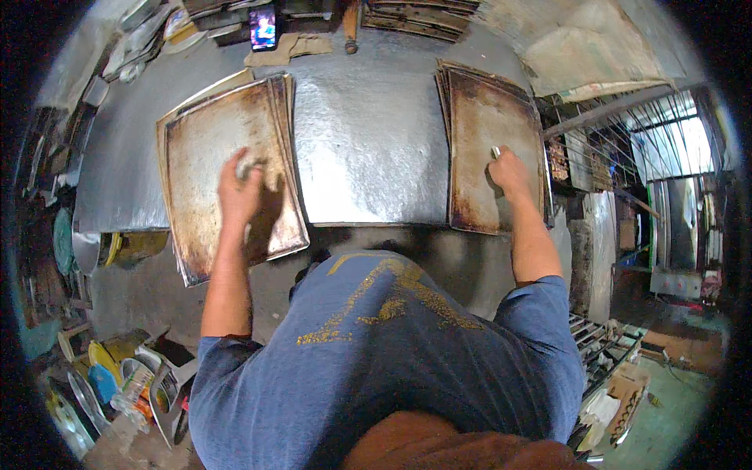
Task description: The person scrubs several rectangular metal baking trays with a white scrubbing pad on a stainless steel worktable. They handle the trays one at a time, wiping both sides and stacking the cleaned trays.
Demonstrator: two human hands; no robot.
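Note:
On the left of the metal-topped table [370, 147] lies a stack of scorched, brown-stained baking sheets [205, 147], fanned out and overhanging the front edge. My left hand [239, 194] hovers over this stack with fingers curved and apart; I see nothing in it. A second, similar stack of baking sheets [479, 111] rests on the table's right side. Above its top sheet, my right hand [509, 171] is closed around a small tool [496, 152] with a pale end showing; the rest of it is hidden in my fist.
At the table's back stand a lit phone [262, 28] and a wooden handle [351, 26], with flat cardboard pieces [288, 49] by the phone. A sack-like sheet [593, 50] lies back right. Plastic basins and packets [129, 376] crowd the floor at lower left; a metal rack [605, 346] is at lower right.

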